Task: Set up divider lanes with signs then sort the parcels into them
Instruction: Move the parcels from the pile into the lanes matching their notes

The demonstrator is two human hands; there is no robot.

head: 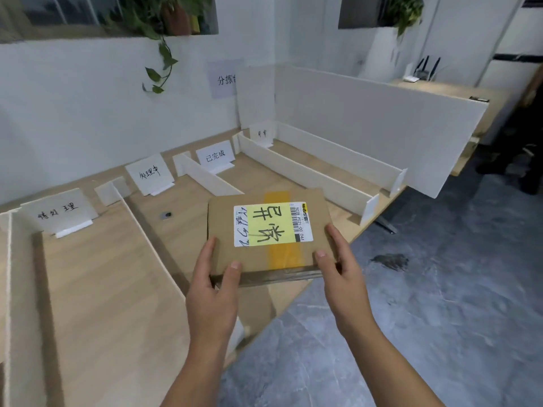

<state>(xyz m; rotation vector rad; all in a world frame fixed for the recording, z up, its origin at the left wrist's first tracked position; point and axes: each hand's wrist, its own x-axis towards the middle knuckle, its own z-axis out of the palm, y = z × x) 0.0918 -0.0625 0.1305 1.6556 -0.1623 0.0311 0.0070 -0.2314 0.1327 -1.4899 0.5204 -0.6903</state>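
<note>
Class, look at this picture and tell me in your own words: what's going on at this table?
A person holds a cardboard parcel with a yellow note on top, left hand and right hand gripping its near corners, over the wooden table. White dividers already form lanes, with standing signs at the back. This parcel is not yet set down.

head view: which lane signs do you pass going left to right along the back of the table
待处理 sign → 处理中 sign → 已完成 sign → small far sign, its writing too small to read
</note>
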